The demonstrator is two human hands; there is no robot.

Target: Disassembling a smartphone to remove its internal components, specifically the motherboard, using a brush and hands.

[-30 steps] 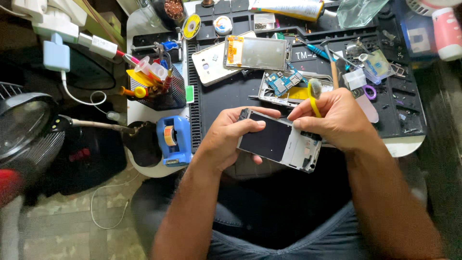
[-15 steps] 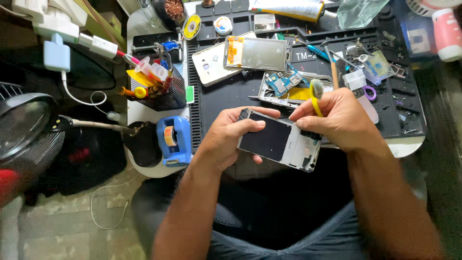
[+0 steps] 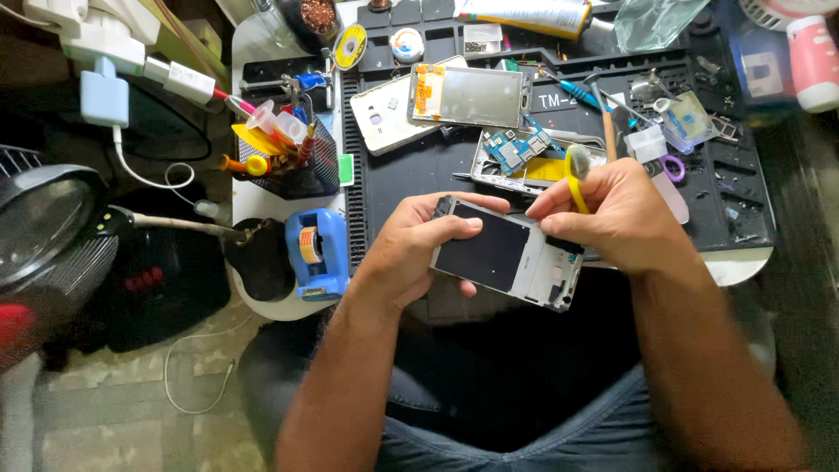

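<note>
The phone frame [image 3: 507, 255], already stripped of its back, is held over the lap below the black repair mat [image 3: 411, 166]. The left hand [image 3: 419, 249] pinches its end; the right hand [image 3: 612, 218] pinches a yellow-handled tool [image 3: 575, 175] at its edge. The circuit board [image 3: 517, 149] lies removed on the mat; I judge the disassembly is partly done.

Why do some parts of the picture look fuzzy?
Head view: the right hand and its yellow tool are a bit blurred; the fan at the left edge looks soft and stretched; the phone frame in the left hand is sharp.
</note>
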